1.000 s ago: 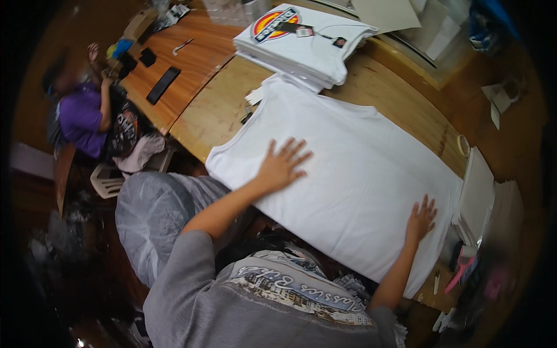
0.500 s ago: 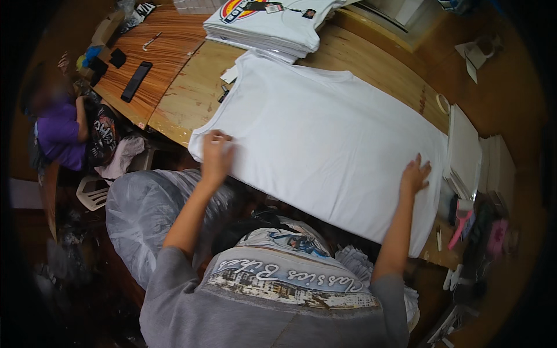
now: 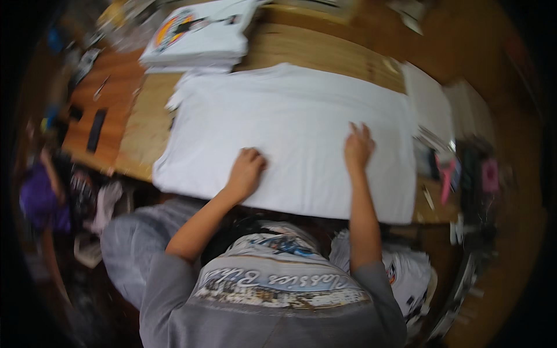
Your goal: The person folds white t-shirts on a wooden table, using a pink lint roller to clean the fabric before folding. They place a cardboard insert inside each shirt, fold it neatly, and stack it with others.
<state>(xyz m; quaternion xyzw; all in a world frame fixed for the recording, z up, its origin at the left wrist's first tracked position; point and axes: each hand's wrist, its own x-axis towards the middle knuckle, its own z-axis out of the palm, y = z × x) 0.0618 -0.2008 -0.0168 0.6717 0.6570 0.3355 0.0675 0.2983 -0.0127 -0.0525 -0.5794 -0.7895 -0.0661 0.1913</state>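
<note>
A white sleeveless shirt (image 3: 301, 139) lies spread flat across the wooden table (image 3: 325, 43), its near edge along the table's front. My left hand (image 3: 248, 172) rests on the cloth left of the middle, fingers bent and no fold of fabric visibly bunched in them. Farther right, my right hand (image 3: 360, 146) lies on the shirt with fingers stretched and slightly apart. The picture is somewhat blurred. Beyond the shirt's far left corner sits a stack of folded white printed shirts (image 3: 200, 37).
On the left, a dark phone (image 3: 97, 130) lies on striped wood near a person in a purple top (image 3: 42, 197). A bulging grey plastic bag (image 3: 130, 246) stands below. At right are flat white packs (image 3: 429, 104), a pink-handled tool (image 3: 447, 180) and more printed white shirts (image 3: 406, 275).
My view has turned, shifting and rotating the whole scene. Both hands have moved inward over the shirt and are closer together. The left has left the shirt's left end.
</note>
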